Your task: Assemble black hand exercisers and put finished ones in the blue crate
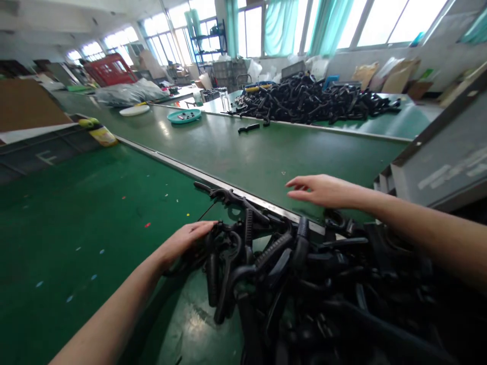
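A heap of black handle-shaped parts, some with ribbed grips, lies in front of me, spilling across the near table edge. My left hand is closed at the heap's left side, its thumb against one of the parts. Its other fingers are mostly hidden among the dark pieces. Above the far side of the heap, my right hand is open and holds nothing, with thumb and fingers apart over the green conveyor belt.
A metal rail separates the near green table from the belt. Across it lie a single black part, a turquoise tray and another big black heap. A grey crate stands left; a grey panel rises right.
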The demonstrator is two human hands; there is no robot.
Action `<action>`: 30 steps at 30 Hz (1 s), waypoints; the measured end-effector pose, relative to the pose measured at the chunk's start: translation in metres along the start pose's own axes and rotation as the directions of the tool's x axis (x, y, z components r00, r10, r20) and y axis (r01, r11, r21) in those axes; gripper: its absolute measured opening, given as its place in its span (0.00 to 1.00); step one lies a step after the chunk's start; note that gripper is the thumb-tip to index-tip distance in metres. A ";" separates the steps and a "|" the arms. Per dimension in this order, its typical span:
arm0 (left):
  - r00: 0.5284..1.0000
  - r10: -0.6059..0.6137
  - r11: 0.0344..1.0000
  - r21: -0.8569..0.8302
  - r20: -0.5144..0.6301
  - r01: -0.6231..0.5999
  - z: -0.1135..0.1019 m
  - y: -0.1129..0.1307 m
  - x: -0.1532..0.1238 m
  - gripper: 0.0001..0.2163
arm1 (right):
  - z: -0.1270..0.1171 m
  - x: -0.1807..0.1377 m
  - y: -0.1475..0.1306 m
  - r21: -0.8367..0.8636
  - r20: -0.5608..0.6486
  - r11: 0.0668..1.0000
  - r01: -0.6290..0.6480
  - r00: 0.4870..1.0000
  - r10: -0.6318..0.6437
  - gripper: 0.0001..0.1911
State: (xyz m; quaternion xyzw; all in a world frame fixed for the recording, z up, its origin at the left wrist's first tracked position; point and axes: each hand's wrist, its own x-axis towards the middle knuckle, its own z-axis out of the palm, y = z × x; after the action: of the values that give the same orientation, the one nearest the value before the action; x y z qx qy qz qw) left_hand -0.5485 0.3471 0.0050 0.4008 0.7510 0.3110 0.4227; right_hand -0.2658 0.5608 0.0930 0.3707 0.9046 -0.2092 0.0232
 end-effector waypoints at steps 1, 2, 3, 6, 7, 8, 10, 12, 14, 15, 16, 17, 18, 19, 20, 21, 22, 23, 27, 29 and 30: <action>0.995 0.015 0.998 -0.058 -0.096 -0.021 0.000 -0.001 0.008 0.27 | 0.004 0.010 0.022 -0.110 -0.119 0.967 -0.228 0.969 0.215 0.29; 0.978 0.028 0.995 -0.092 -0.207 -0.048 0.000 0.000 0.020 0.29 | 0.010 0.017 0.042 -0.135 -0.164 0.931 -0.338 0.935 0.315 0.34; 0.957 0.045 0.992 -0.099 -0.286 -0.077 0.001 0.002 0.033 0.31 | 0.016 0.023 0.059 -0.142 -0.178 0.907 -0.396 0.912 0.371 0.37; 0.930 0.064 0.998 0.036 -0.361 -0.055 0.007 0.017 0.071 0.35 | 0.035 0.029 0.081 -0.087 -0.135 0.916 -0.391 0.916 0.378 0.33; 0.927 0.053 0.997 0.065 -0.372 -0.031 0.011 0.022 0.080 0.34 | 0.040 0.029 0.078 -0.040 -0.119 0.940 -0.338 0.936 0.331 0.31; 0.920 0.037 0.998 0.069 -0.389 -0.011 0.016 0.027 0.087 0.33 | 0.044 0.030 0.071 0.018 -0.104 0.964 -0.266 0.958 0.266 0.29; 0.909 0.006 1.000 0.015 -0.417 0.000 0.026 0.034 0.090 0.29 | 0.050 0.030 0.048 0.140 -0.056 0.985 -0.101 0.992 0.109 0.26; 0.916 -0.020 0.999 -0.043 -0.401 0.003 0.037 0.035 0.084 0.25 | 0.054 0.030 0.022 0.233 0.026 0.972 0.026 0.999 -0.033 0.26; 0.948 -0.028 0.996 -0.090 -0.318 -0.001 0.045 0.035 0.072 0.23 | 0.055 0.029 -0.001 0.261 0.085 0.962 0.087 0.990 -0.113 0.32; 0.963 -0.027 0.992 -0.124 -0.268 -0.007 0.049 0.035 0.065 0.23 | 0.055 0.028 -0.010 0.250 0.111 0.963 0.097 0.985 -0.128 0.35; 0.975 -0.024 0.987 -0.161 -0.221 -0.012 0.053 0.035 0.058 0.24 | 0.055 0.026 -0.016 0.232 0.137 0.967 0.104 0.981 -0.139 0.38; 0.985 -0.016 0.979 -0.201 -0.173 -0.019 0.056 0.037 0.050 0.24 | 0.054 0.025 -0.020 0.220 0.171 0.969 0.114 0.973 -0.153 0.40; 0.992 -0.010 0.970 -0.241 -0.123 -0.020 0.060 0.039 0.042 0.24 | 0.053 0.023 -0.023 0.220 0.210 0.967 0.130 0.962 -0.177 0.41; 0.997 -0.010 0.960 -0.278 -0.072 -0.011 0.064 0.041 0.034 0.25 | 0.051 0.020 -0.025 0.234 0.253 0.961 0.147 0.945 -0.206 0.41; 1.000 -0.014 0.950 -0.311 -0.020 0.008 0.068 0.044 0.025 0.26 | 0.049 0.018 -0.027 0.259 0.300 0.952 0.164 0.923 -0.240 0.40; 0.999 -0.018 0.941 -0.337 0.031 0.028 0.073 0.048 0.015 0.27 | 0.046 0.015 -0.029 0.286 0.346 0.941 0.179 0.897 -0.276 0.39; 0.997 -0.021 0.934 -0.355 0.073 0.045 0.077 0.052 0.005 0.27 | 0.042 0.011 -0.032 0.303 0.384 0.933 0.197 0.870 -0.308 0.38; 0.995 -0.023 0.931 -0.362 0.096 0.056 0.082 0.055 -0.005 0.27 | 0.038 0.006 -0.035 0.301 0.409 0.928 0.221 0.849 -0.335 0.37; 0.998 0.057 0.958 -0.282 0.022 -0.048 0.104 0.075 -0.048 0.24 | 0.017 -0.026 -0.045 0.106 0.402 0.914 0.392 0.824 -0.400 0.36; 0.983 0.184 0.964 -0.192 -0.019 -0.185 0.116 0.089 -0.067 0.21 | 0.009 -0.053 -0.044 -0.020 0.363 0.893 0.449 0.836 -0.412 0.32; 0.967 0.256 0.958 -0.132 -0.022 -0.256 0.121 0.097 -0.075 0.20 | 0.005 -0.068 -0.041 -0.061 0.325 0.888 0.455 0.851 -0.413 0.28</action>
State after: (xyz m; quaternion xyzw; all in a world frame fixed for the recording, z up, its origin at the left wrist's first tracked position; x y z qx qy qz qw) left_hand -0.3839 0.3447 0.0582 0.4647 0.6714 0.4135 0.4029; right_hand -0.2450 0.4879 0.1161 0.1174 0.9626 -0.2011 0.1387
